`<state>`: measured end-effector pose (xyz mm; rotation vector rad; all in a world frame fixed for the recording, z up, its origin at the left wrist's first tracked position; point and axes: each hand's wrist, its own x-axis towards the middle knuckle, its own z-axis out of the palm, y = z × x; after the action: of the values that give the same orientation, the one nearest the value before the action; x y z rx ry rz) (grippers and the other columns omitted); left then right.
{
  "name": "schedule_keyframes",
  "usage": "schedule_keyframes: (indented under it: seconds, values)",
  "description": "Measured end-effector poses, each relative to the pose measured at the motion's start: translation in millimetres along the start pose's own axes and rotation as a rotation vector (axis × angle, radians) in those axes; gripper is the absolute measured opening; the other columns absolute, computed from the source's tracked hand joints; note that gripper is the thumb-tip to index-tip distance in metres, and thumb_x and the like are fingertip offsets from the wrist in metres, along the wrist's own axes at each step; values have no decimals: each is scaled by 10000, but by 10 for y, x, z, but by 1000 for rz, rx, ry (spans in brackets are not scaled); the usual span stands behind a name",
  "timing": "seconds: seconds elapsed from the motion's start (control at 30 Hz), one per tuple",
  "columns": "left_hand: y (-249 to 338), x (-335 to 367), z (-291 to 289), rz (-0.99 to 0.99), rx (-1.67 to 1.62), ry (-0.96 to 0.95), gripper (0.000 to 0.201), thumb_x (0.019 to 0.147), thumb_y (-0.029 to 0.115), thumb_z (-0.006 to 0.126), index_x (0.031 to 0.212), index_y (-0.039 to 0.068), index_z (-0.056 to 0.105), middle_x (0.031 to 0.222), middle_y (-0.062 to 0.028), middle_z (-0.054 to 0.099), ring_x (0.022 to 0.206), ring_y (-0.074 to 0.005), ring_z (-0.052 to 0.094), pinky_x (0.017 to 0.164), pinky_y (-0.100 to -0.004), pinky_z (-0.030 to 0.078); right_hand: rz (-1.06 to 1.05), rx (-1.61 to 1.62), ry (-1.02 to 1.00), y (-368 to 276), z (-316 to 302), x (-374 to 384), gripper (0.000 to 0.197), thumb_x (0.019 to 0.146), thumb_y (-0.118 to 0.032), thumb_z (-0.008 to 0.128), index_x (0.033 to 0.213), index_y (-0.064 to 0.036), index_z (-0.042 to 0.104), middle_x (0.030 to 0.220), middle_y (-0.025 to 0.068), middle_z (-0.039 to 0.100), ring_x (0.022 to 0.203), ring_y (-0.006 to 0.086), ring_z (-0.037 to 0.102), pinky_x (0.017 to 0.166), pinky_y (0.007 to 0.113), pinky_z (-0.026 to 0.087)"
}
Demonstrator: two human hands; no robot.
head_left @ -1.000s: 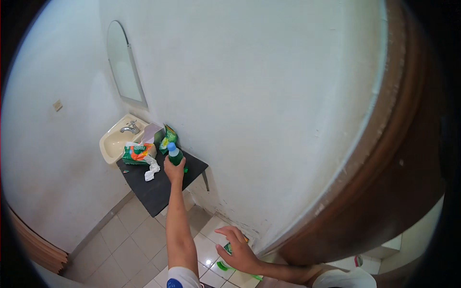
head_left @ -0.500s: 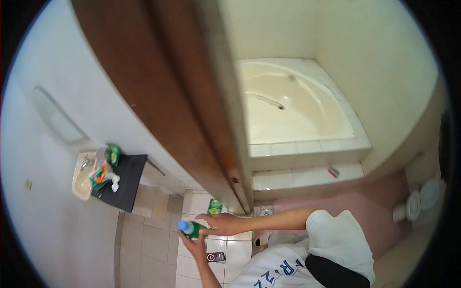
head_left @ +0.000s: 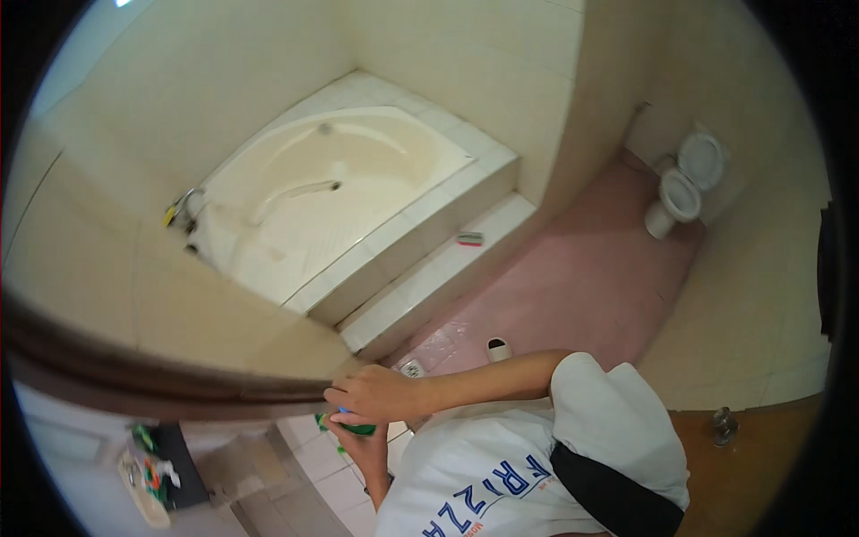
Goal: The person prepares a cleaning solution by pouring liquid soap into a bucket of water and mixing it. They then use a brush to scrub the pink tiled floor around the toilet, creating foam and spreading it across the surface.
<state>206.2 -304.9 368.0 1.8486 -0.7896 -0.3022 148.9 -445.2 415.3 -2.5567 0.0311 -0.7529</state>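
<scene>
A green bottle with a blue cap is between my two hands, tilted, in front of my shirt. My left hand is closed around the bottle's body from below. Over its top lies my right hand, fingers curled around the cap and covering most of it. Both hands are near the edge of the brown door frame. Part of a green packet shows on the tiles beside the bottle.
A corner bathtub has a tiled step with a small red-and-green item. A toilet stands on the pink floor, a slipper nearer. At lower left, a dark counter adjoins a cream sink.
My view has swung right, showing more of the tub and toilet. My right hand has moved from beside the bottle onto its cap; the left hand still holds the bottle.
</scene>
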Motion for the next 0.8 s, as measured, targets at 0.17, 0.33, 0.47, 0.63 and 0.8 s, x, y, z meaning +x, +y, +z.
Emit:
schedule_keyframes:
  seconds: [0.17, 0.33, 0.47, 0.63, 0.8]
  values:
    - [449, 396, 1335, 114, -21, -273, 822, 671, 135, 840, 1311, 13, 338, 1230, -147, 458, 1135, -263, 467, 976, -363, 374, 161, -53, 78, 891, -1025, -703, 295, 908, -316, 583, 965, -31, 529, 871, 125, 574, 807, 305, 621, 695, 413, 516]
    - [1112, 741, 2747, 283, -66, -521, 830, 662, 134, 848, 1297, 1, 331, 1163, -157, 481, 1073, -271, 506, 917, -372, 411, 315, -211, 187, 1714, -2075, -1462, 257, 870, -224, 605, 1023, -30, 535, 914, 128, 557, 831, 287, 598, 755, 392, 507]
    - [1812, 783, 3855, 391, -245, -758, 753, 654, 132, 856, 1214, 6, 368, 1054, -145, 510, 980, -254, 534, 838, -367, 446, 410, -387, 305, 2133, -2922, -2117, 263, 815, -159, 617, 1024, -25, 531, 917, 127, 554, 818, 275, 584, 789, 381, 497]
    - [2421, 821, 4757, 433, -312, -1026, 710, 649, 130, 854, 1160, 12, 375, 1021, -130, 513, 930, -245, 542, 802, -346, 460, 528, -510, 339, 2374, -3694, -2646, 244, 781, -144, 627, 976, -27, 538, 838, 104, 572, 795, 266, 615, 739, 373, 518]
    - [2886, 835, 5490, 447, -304, -1217, 690, 654, 140, 855, 1128, 10, 370, 1025, -158, 557, 942, -271, 592, 798, -354, 485, 816, -795, 357, 2688, -4220, -2902, 229, 772, -170, 630, 946, -44, 551, 638, 78, 588, 577, 259, 626, 527, 358, 508]
